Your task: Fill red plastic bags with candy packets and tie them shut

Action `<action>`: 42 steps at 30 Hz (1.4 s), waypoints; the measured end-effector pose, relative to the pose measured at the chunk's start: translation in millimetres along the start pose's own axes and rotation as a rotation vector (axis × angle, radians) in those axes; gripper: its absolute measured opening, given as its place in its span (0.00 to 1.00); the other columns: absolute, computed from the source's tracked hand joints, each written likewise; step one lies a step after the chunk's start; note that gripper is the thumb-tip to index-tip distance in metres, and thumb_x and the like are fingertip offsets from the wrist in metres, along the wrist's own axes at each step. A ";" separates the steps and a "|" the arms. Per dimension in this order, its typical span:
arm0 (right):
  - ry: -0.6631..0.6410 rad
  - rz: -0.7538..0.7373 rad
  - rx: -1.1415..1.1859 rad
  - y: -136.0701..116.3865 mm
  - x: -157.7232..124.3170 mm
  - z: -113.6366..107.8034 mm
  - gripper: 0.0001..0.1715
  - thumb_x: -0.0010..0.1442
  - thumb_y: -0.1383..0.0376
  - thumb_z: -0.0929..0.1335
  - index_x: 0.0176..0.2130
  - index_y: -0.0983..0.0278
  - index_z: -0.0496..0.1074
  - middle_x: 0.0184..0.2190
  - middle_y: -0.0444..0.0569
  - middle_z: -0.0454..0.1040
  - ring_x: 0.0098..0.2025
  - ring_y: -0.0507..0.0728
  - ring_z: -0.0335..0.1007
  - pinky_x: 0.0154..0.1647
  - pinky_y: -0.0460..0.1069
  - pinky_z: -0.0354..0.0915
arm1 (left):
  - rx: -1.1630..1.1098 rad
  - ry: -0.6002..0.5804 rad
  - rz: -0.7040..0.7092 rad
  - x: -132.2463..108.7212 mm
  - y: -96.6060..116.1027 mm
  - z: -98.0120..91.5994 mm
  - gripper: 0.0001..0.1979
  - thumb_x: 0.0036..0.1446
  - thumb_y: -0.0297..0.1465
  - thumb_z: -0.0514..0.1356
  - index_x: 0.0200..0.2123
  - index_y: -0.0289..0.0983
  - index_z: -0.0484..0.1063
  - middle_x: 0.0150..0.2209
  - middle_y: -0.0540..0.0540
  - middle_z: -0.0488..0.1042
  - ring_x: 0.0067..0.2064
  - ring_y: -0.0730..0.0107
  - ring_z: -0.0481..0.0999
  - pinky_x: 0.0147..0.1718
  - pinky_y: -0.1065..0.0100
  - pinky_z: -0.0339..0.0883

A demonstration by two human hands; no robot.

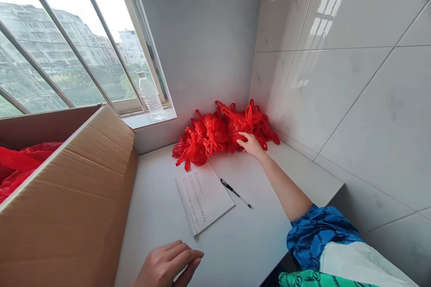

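Observation:
My right hand (251, 143) reaches out to the back corner of the white counter (242, 251) and touches a heap of several tied red plastic bags (218, 132), fingers bent onto one of them. My left hand (168, 264) lies flat on the counter near its front edge, fingers stretched out and holding nothing. Between the hands lie an open notebook (204, 195) with handwritten lines and a black pen (235, 193) beside it.
A large open cardboard box (74, 197) with more red bags (20, 161) inside stands at the left. A clear plastic bottle (151, 94) stands on the window sill behind it. Tiled walls close the right side and the back.

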State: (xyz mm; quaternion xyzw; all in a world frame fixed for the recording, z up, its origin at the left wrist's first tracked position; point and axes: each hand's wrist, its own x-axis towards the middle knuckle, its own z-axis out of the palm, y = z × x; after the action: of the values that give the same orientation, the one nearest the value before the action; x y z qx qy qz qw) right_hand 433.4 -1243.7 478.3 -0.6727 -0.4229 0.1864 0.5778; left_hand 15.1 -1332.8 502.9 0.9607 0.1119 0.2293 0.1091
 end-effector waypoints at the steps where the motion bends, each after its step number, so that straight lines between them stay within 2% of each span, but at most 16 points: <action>1: -0.016 0.020 0.013 1.9 1.8 2.7 0.29 0.53 0.58 0.73 0.54 0.61 0.74 0.59 0.60 0.66 0.31 0.55 0.76 0.25 0.51 0.74 | -0.037 -0.020 -0.023 3.3 -3.8 9.3 0.09 0.66 0.26 0.54 0.40 0.41 0.74 0.27 0.51 0.76 0.26 0.74 0.75 0.25 0.74 0.64; 4: -0.037 0.045 0.078 0.4 1.5 11.3 0.32 0.53 0.58 0.73 0.56 0.64 0.72 0.60 0.62 0.66 0.36 0.58 0.79 0.23 0.49 0.75 | -0.126 -0.092 -0.101 6.7 -16.2 35.4 0.11 0.68 0.29 0.53 0.39 0.41 0.76 0.28 0.50 0.77 0.28 0.74 0.76 0.27 0.74 0.64; 8: -0.018 -0.008 0.184 -17.9 -6.1 4.9 0.30 0.59 0.55 0.70 0.56 0.66 0.70 0.53 0.58 0.74 0.45 0.59 0.78 0.33 0.48 0.77 | -0.236 -0.162 -0.272 -2.1 -33.7 58.6 0.16 0.69 0.35 0.51 0.35 0.39 0.77 0.28 0.47 0.77 0.29 0.72 0.75 0.28 0.73 0.63; 11: 0.019 -0.108 0.260 -41.5 -19.1 -9.2 0.25 0.61 0.52 0.68 0.51 0.64 0.74 0.52 0.55 0.75 0.48 0.58 0.77 0.37 0.48 0.76 | -0.451 -0.147 -0.445 -9.2 -42.3 66.4 0.19 0.68 0.40 0.50 0.35 0.38 0.78 0.29 0.46 0.78 0.29 0.71 0.75 0.29 0.74 0.64; 14: 0.030 -0.229 0.314 -67.6 -39.8 -18.2 0.20 0.62 0.51 0.68 0.44 0.62 0.78 0.48 0.52 0.78 0.44 0.56 0.78 0.34 0.46 0.73 | -0.612 -0.120 -0.544 -11.6 -45.1 68.6 0.20 0.68 0.43 0.51 0.36 0.37 0.78 0.29 0.45 0.79 0.29 0.71 0.74 0.29 0.74 0.64; 18: -0.119 -0.293 0.352 -92.5 -69.4 -13.2 0.18 0.64 0.51 0.67 0.41 0.61 0.79 0.41 0.49 0.79 0.39 0.55 0.77 0.33 0.46 0.71 | -0.723 -0.083 -0.614 -11.6 -47.6 68.3 0.21 0.67 0.44 0.53 0.37 0.37 0.79 0.29 0.45 0.79 0.30 0.70 0.75 0.31 0.73 0.66; 21: -0.305 -0.274 0.391 -94.1 -83.6 0.0 0.19 0.64 0.51 0.66 0.41 0.60 0.79 0.40 0.48 0.79 0.38 0.55 0.77 0.37 0.49 0.72 | -0.763 0.026 -0.709 -11.9 -54.0 66.4 0.21 0.65 0.46 0.54 0.37 0.37 0.79 0.30 0.45 0.78 0.32 0.69 0.76 0.33 0.71 0.68; 24: -0.528 -0.230 0.216 -79.4 -91.5 16.7 0.20 0.64 0.50 0.66 0.41 0.61 0.79 0.38 0.49 0.79 0.38 0.56 0.76 0.39 0.51 0.72 | -0.792 0.217 -0.842 -13.3 -64.0 60.9 0.21 0.63 0.47 0.56 0.38 0.37 0.79 0.30 0.46 0.77 0.33 0.68 0.76 0.35 0.70 0.70; 25: -0.554 -0.239 0.115 -72.3 -94.0 22.3 0.19 0.63 0.51 0.67 0.41 0.61 0.79 0.38 0.49 0.79 0.38 0.56 0.76 0.39 0.51 0.71 | -0.794 0.292 -0.877 -14.5 -67.5 58.1 0.21 0.63 0.48 0.56 0.38 0.37 0.78 0.30 0.47 0.76 0.33 0.68 0.75 0.36 0.70 0.70; 27: -0.511 -0.293 -0.048 -58.2 -99.9 32.9 0.17 0.62 0.52 0.68 0.40 0.60 0.78 0.40 0.49 0.79 0.39 0.57 0.76 0.39 0.51 0.70 | -0.760 0.431 -0.920 -17.4 -72.8 51.3 0.20 0.62 0.47 0.57 0.37 0.37 0.78 0.28 0.48 0.75 0.31 0.70 0.74 0.34 0.70 0.70; 30: -0.366 -0.371 -0.082 -44.4 -112.3 45.9 0.15 0.65 0.53 0.66 0.37 0.60 0.77 0.38 0.49 0.78 0.36 0.56 0.75 0.37 0.50 0.68 | -0.617 0.585 -0.919 -19.0 -73.6 40.8 0.18 0.64 0.45 0.55 0.34 0.37 0.76 0.25 0.50 0.70 0.29 0.72 0.70 0.31 0.72 0.66; 32: -0.311 -0.399 -0.079 -41.6 -121.3 53.0 0.18 0.67 0.54 0.64 0.33 0.61 0.74 0.32 0.47 0.76 0.32 0.54 0.72 0.34 0.48 0.65 | -0.483 0.617 -0.862 -13.5 -69.5 35.3 0.17 0.65 0.42 0.55 0.32 0.37 0.75 0.25 0.51 0.69 0.29 0.72 0.69 0.31 0.72 0.65; 35: -0.282 -0.454 -0.171 -40.7 -130.8 62.1 0.20 0.68 0.54 0.63 0.29 0.61 0.71 0.27 0.45 0.73 0.28 0.53 0.68 0.30 0.47 0.61 | -0.288 0.587 -0.662 9.0 -62.7 31.4 0.12 0.66 0.37 0.56 0.33 0.38 0.74 0.29 0.49 0.72 0.33 0.71 0.71 0.35 0.70 0.66; 38: -0.257 -0.474 -0.264 -37.5 -133.3 68.2 0.19 0.68 0.53 0.63 0.30 0.60 0.70 0.27 0.44 0.72 0.28 0.52 0.67 0.30 0.47 0.60 | -0.131 0.600 -0.442 42.9 -62.9 32.2 0.07 0.65 0.32 0.56 0.38 0.39 0.74 0.38 0.47 0.75 0.42 0.67 0.73 0.44 0.66 0.67; 40: -0.233 -0.460 -0.279 -34.5 -132.9 70.6 0.18 0.68 0.53 0.63 0.32 0.60 0.70 0.29 0.44 0.73 0.29 0.52 0.68 0.32 0.47 0.62 | -0.041 0.603 -0.391 64.7 -67.6 33.8 0.09 0.67 0.31 0.54 0.43 0.40 0.74 0.45 0.45 0.75 0.49 0.64 0.73 0.51 0.62 0.66; 42: -0.233 -0.440 -0.269 -32.1 -133.2 72.4 0.16 0.68 0.53 0.63 0.35 0.60 0.70 0.33 0.45 0.75 0.29 0.52 0.70 0.32 0.47 0.63 | 0.030 0.524 -0.422 80.6 -73.9 35.8 0.12 0.68 0.31 0.52 0.50 0.41 0.72 0.53 0.43 0.73 0.56 0.61 0.70 0.56 0.58 0.63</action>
State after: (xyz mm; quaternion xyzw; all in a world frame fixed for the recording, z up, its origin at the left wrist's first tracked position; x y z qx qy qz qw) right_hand 292.2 -1304.1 457.6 -0.6094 -0.6433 0.0746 0.4575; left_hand 89.6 -1246.9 486.0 0.8262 0.3360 0.4392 0.1078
